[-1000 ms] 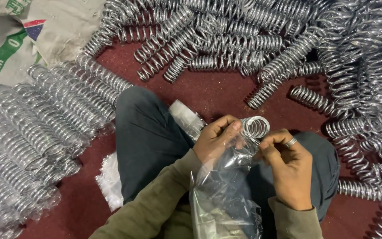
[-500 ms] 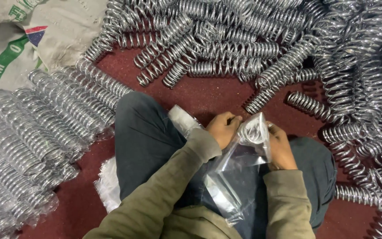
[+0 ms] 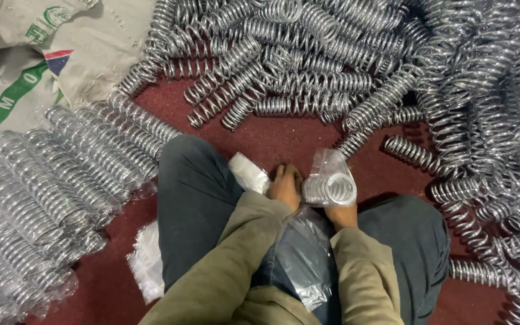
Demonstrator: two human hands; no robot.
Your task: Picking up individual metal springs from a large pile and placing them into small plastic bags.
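Head view: both hands (image 3: 311,195) grip clear bagged spring (image 3: 330,182); white-green sacks (image 3: 25,66) top left.

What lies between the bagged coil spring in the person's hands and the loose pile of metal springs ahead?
In the head view, only bare dark-red floor separates the clear-bagged silver coil spring from the pile of chrome springs.

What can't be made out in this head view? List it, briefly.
- Right hand: fingers hidden under the bagged spring, so its grip is unclear.
- Left hand: fingertips point away from the camera; whether it touches the bag cannot be told.
- Lower end of the plastic bag: tucked between the olive sleeves.
- White bundle: partly behind the knee.
- Wrapped springs: cut off by the left edge.
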